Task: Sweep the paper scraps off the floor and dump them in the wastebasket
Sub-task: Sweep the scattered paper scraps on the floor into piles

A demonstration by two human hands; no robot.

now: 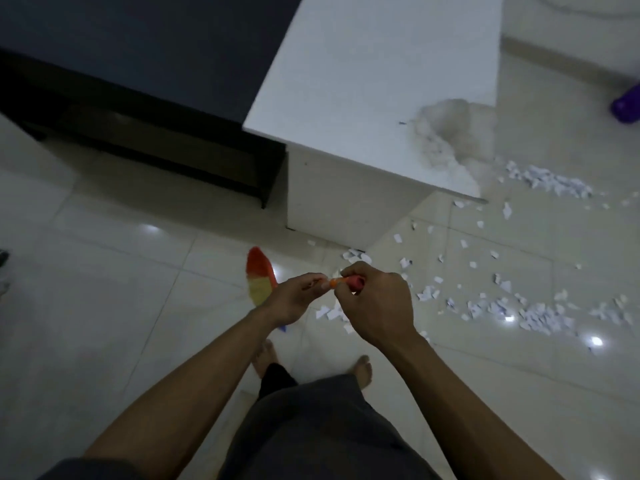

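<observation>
White paper scraps (540, 313) lie strewn over the glossy pale tiled floor (138, 306) on the right side of the scene. One thick band is far right, just past the corner of a white cabinet (363, 98), another band is nearer along the right, and loose bits trail in toward the hands. A few scraps sit right at the cabinet's near foot. Both hands meet in the middle of the view on a small broom (259, 278). Its red and yellow bristle head points left and away, low over the tiles and clear of the scraps. The right hand (375, 303) is curled round the red end of the handle (353, 282), knuckles up. The left hand (294, 299) pinches the orange part of the handle just beside it with fingertips and thumb. A grey dusty smear (453, 133) marks the cabinet top near its right corner. Dark furniture (121, 64) fills the far left, touching the cabinet's left side. A purple object (625, 105) sits at the far right edge, cut off by the frame; what it is cannot be told. Bare feet (362, 368) stand on the tiles below the hands, above dark clothing (311, 427).
</observation>
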